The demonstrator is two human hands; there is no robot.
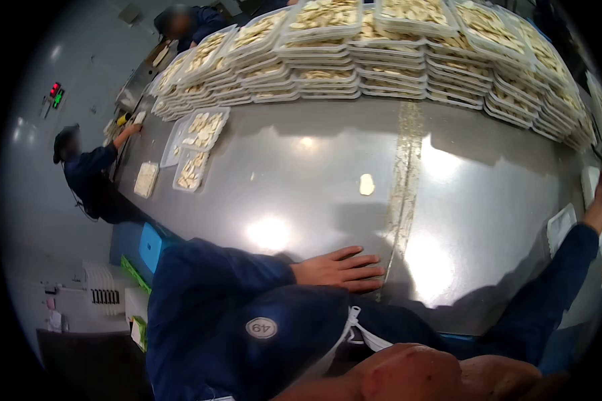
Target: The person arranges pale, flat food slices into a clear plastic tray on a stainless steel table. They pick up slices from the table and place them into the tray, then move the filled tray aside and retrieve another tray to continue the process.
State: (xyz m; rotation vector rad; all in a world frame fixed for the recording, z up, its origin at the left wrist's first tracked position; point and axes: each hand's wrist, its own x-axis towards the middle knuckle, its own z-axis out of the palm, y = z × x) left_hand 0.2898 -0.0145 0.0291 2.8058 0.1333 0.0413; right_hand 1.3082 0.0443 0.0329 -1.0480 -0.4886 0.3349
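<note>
My left hand (340,269) rests palm down on the stainless steel table (301,200), fingers spread, holding nothing. Ahead of it, left of a worn seam strip (405,165), lies one pale food slice (366,184). My right arm reaches out to the far right. There my right hand (601,193) is beside a white tray (589,181), partly lost in the dark rim, so its grip is unclear. An empty-looking clear plastic tray (562,226) sits near that forearm. Farther left are two clear trays of pale slices (203,130) (190,170).
Stacked clear trays (326,60) full of pale slices line the table's far side. A pale, block-like pack (146,179) lies at the left. One co-worker (93,165) reaches onto the left end; another person (195,25) is behind the stacks. A blue bin (151,245) stands by my left sleeve.
</note>
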